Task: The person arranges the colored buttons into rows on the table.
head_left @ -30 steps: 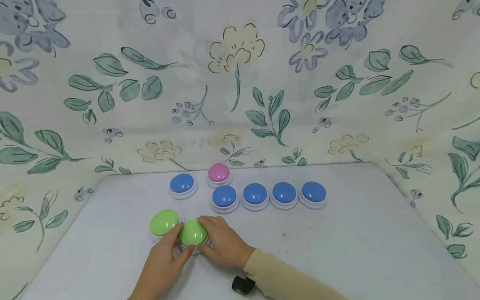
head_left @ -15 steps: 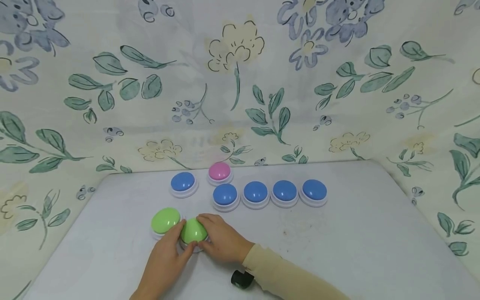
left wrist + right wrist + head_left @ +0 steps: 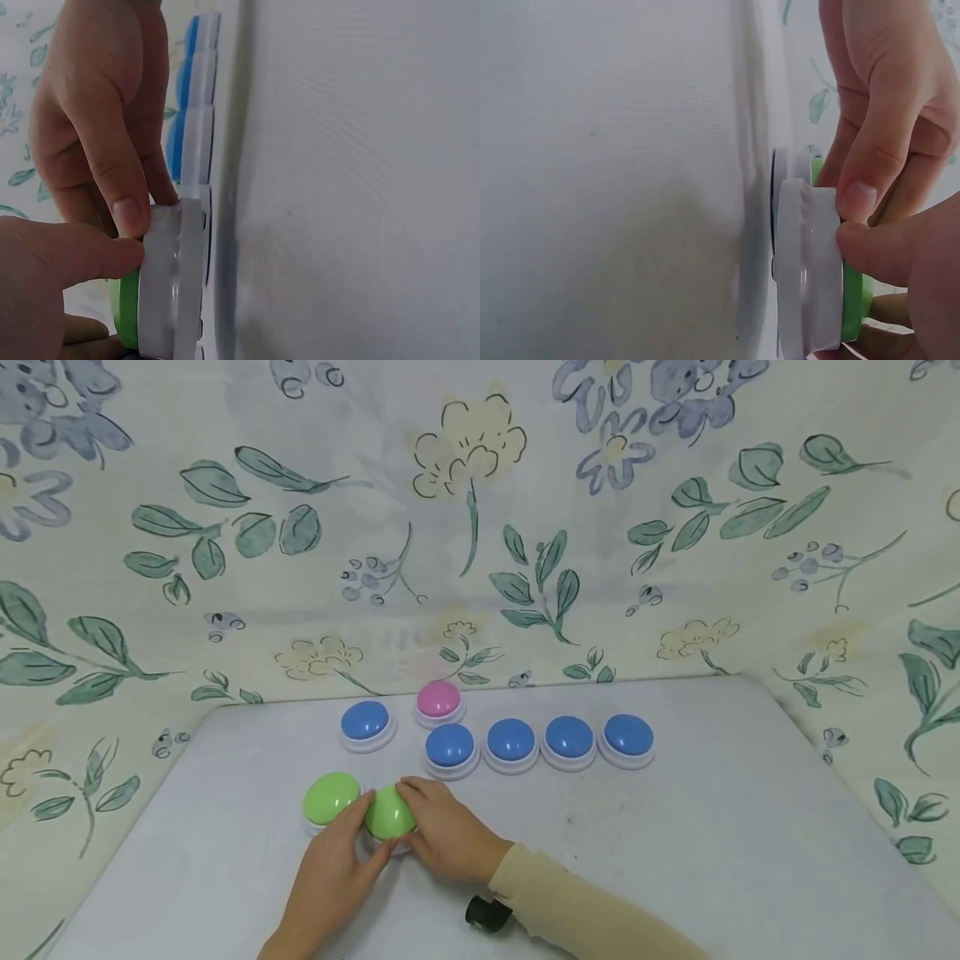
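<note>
In the head view, both hands hold a green-domed push button [image 3: 391,814] with a white base. My left hand [image 3: 330,877] pinches its left side between thumb and fingers. From the right, my right hand [image 3: 453,835] grips the same button, the two thumbs close together at its near edge. In the left wrist view the white base [image 3: 169,285] shows edge-on, close over the table. The right wrist view shows the left thumb [image 3: 866,172] against the rim too. Just left of the held button stands another green push button [image 3: 332,799], partly hidden by the left fingers.
Behind the hands, several blue push buttons [image 3: 511,740] form a row on the white table [image 3: 712,827]. One more blue button [image 3: 364,720] and a pink button [image 3: 438,700] stand near the back edge. Floral cloth [image 3: 480,535] hangs behind. A black cylinder [image 3: 487,914] sits by the right sleeve.
The held green button and both hands have shifted slightly away from the person and a little right. The whole head view has also moved a little; the other buttons stay in place.
</note>
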`<state>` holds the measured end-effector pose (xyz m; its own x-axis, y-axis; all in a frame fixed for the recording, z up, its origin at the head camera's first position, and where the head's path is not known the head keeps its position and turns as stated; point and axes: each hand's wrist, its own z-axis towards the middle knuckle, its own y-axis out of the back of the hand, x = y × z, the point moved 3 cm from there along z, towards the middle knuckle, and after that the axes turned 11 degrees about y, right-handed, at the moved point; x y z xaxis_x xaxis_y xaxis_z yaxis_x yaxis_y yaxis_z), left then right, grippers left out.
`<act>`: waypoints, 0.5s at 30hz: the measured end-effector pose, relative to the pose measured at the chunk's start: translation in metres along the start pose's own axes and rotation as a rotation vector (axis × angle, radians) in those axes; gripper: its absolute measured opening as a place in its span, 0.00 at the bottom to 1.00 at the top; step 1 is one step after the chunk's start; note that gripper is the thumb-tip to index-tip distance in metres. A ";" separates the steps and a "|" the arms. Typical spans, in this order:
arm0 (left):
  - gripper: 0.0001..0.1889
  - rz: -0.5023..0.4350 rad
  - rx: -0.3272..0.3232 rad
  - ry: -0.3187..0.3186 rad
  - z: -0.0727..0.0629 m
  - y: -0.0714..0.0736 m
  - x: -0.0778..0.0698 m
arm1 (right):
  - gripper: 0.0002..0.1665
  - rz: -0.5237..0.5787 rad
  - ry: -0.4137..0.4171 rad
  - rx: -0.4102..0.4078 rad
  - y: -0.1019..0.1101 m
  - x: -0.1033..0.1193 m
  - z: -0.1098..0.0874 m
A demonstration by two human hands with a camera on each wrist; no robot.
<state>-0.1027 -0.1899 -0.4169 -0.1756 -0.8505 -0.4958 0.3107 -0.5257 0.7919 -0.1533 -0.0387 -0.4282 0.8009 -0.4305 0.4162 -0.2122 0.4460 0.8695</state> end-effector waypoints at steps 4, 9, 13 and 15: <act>0.37 -0.014 0.007 0.002 0.002 -0.001 -0.005 | 0.36 -0.003 0.012 -0.026 0.007 0.000 -0.004; 0.37 -0.037 0.026 -0.003 0.006 -0.004 -0.013 | 0.36 -0.002 0.006 -0.046 0.012 -0.004 -0.012; 0.37 -0.048 0.026 -0.027 0.008 -0.007 -0.021 | 0.36 0.014 -0.009 -0.068 0.018 -0.007 -0.021; 0.36 -0.051 0.030 -0.038 0.009 -0.010 -0.026 | 0.37 0.032 -0.027 -0.080 0.023 -0.008 -0.027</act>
<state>-0.1097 -0.1630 -0.4085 -0.2259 -0.8223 -0.5223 0.2724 -0.5681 0.7766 -0.1493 -0.0037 -0.4190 0.7785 -0.4359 0.4516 -0.1913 0.5206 0.8321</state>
